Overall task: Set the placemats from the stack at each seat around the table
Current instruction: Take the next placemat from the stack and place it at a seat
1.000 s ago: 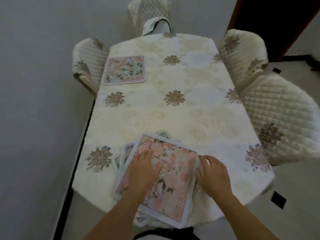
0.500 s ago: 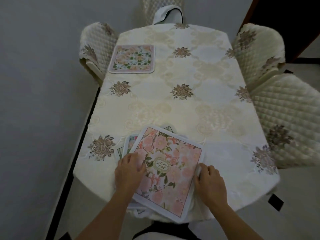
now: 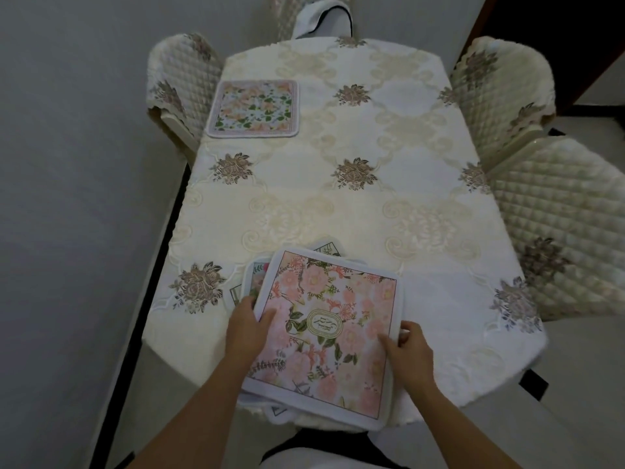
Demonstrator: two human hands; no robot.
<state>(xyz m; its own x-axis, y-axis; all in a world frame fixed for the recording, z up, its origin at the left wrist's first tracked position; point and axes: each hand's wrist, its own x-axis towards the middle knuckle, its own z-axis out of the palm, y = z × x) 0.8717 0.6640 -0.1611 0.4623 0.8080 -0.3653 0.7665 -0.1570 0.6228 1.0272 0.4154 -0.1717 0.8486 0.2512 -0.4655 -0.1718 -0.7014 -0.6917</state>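
A stack of floral placemats (image 3: 257, 282) lies at the near end of the table (image 3: 338, 204). The top placemat (image 3: 324, 333), pink flowers with an oval label, sits skewed over the stack. My left hand (image 3: 245, 330) grips its left edge, thumb on top. My right hand (image 3: 411, 350) pinches its right edge, fingers curled around the border. Another placemat (image 3: 253, 108), with pink and green flowers, lies flat at the far left seat.
Quilted cream chairs stand at the far left (image 3: 179, 89), the far end (image 3: 321, 18), the far right (image 3: 500, 93) and the near right (image 3: 558, 225). A grey wall (image 3: 67, 198) runs close along the table's left side. A dark doorway (image 3: 558, 35) is at the upper right.
Both hands have slid from on top of and beside the top placemat out to its side edges and closed on them. My view has moved nearer over the table.
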